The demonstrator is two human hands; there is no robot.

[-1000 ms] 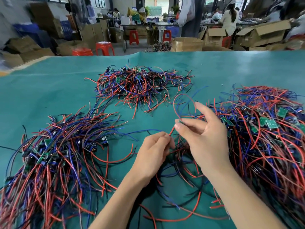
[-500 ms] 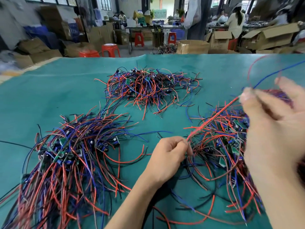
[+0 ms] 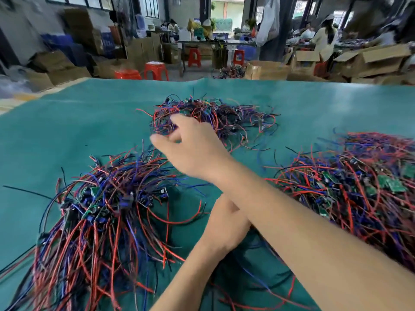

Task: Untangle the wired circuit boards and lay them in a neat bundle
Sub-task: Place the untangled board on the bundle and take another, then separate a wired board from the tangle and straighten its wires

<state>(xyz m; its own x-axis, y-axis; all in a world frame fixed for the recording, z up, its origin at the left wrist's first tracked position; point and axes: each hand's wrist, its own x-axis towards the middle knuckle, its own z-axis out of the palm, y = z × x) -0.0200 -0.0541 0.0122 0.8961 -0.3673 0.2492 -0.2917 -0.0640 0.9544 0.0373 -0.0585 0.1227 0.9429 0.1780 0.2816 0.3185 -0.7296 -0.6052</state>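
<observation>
Green table covering (image 3: 67,131) carries three heaps of wired circuit boards (image 3: 101,209); right hand (image 3: 193,149), blurred, is extended across above the left heap, fingers loosely spread; left hand (image 3: 226,223) is mostly hidden beneath the right forearm, grip indeterminable

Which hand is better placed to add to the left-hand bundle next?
Right. The right hand reaches across over the left bundle, fingers spread above its far edge. The left hand lies mostly hidden under the right forearm, nearer the body.
</observation>
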